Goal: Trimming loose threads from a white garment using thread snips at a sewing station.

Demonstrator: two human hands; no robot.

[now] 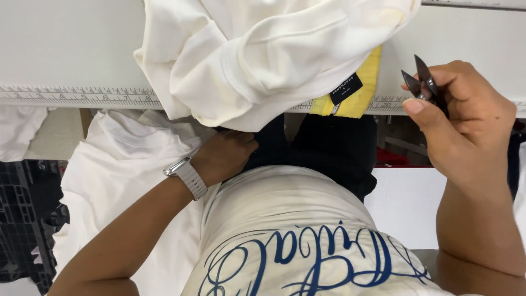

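A cream shirt with blue script (307, 257) is seen nearest the camera. The left hand (222, 156), with a grey wristwatch (186, 174) worn at the wrist, is placed under the hanging edge of a white garment (246, 55); its fingers are hidden, so its grip cannot be determined. More white fabric (120, 181) is piled at the left. The right hand (460, 109) is closed around black thread snips (422, 82), pinched between thumb and fingers, blades pointing up. The white garment, bearing a black label (345, 87), is draped over the white surface (66, 44), whose edge carries a measuring scale (76, 97).
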